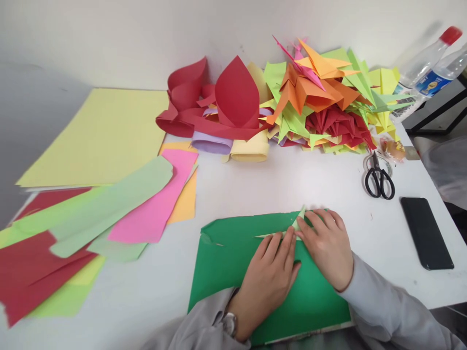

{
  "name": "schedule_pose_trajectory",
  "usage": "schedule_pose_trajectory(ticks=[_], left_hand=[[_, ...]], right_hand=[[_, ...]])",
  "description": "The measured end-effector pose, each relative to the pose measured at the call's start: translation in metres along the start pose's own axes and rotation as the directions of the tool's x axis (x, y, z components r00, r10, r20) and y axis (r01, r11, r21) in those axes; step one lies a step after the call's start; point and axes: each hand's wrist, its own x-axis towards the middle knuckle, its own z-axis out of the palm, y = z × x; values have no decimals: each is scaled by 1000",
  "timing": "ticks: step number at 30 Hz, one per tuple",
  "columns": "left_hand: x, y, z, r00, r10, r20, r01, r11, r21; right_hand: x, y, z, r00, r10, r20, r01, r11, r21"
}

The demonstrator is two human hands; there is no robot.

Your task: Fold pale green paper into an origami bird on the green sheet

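Note:
A small folded piece of pale green paper lies near the top edge of a dark green board. One thin point of it sticks out to the left and another points up between my hands. My left hand, with a watch at the wrist, lies over the paper's lower part, its fingers close together and pressing it down. My right hand has its thumb and fingertips on the paper's right side, pinching it near the upward point. The hands nearly touch, and the fingers cover the paper's middle.
Colored paper strips and yellow sheets lie left. Rolled red paper and a pile of folded paper shapes stand at the back. Black scissors, a phone and plastic bottles are at the right.

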Motion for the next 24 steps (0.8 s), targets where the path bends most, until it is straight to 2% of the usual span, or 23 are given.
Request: schedule_pose_trajectory(ticks=[11,16,18,22,24], left_hand=[[-1,4,-1,1000,-20,-3,20,1000,18],[-1,3,1,1000,-9,12,9,1000,14],[-2,2,0,1000,-13,-20,13,1000,0],[-6,3,-4,984,-14,-177,12,1000,-15],[-9,7,-5,981,-35,-193,30,999,-28]], right_hand=[[0,2,2,998,44,44,-44,999,-17],[-1,1,4,1000,4,-20,-4,1000,-1],[-1,1,4,999,-30,-34,31,999,12],[-1,1,5,1000,-19,-21,19,999,31],[-1,1,5,1000,-14,-17,14,999,35]])
